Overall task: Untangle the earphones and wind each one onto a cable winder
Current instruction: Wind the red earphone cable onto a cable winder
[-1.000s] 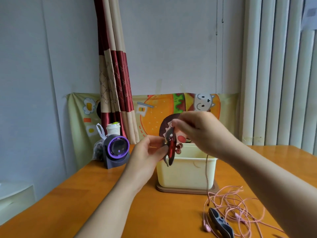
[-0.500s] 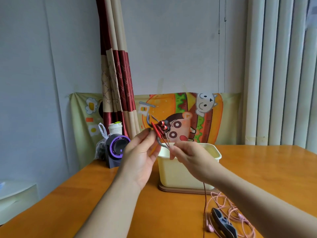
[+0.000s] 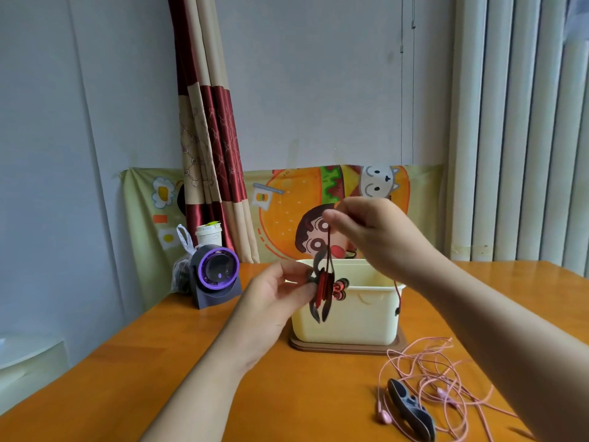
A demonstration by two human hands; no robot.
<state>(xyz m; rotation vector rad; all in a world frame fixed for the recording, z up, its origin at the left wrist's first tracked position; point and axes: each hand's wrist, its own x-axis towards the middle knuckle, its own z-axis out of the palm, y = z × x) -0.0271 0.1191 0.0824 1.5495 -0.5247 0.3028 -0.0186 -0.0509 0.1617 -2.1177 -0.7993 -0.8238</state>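
1. Cream bin (image 3: 357,320) on brown base (image 3: 347,347), mid orange table (image 3: 127,378), in front of me.
2. Far left: gray gadget w/ purple ring (image 3: 216,275); white cup (image 3: 208,235) + plastic bag (image 3: 182,269) behind it.
3. Bkgd: red/beige curtain (image 3: 207,138), cartoon burger cloth (image 3: 287,212), white blinds (image 3: 516,138) on right.

The counter (image 3: 127,378) is glossy orange wood. The bin (image 3: 360,317) is cream, its base (image 3: 347,347) brown. One earphone cable (image 3: 328,250) is dark red, on a grey winder (image 3: 318,275); its earbuds (image 3: 339,287) show red and black. The loose earphones (image 3: 430,371) are pale pink, the second winder (image 3: 411,409) dark blue-grey. The curtain (image 3: 207,138) carries dark red and beige bands with a stitched lattice pattern. The wall cloth (image 3: 287,212) is pale yellow-green with an orange, green and red cartoon burger. The fan (image 3: 218,269) is dark grey with a purple ring.
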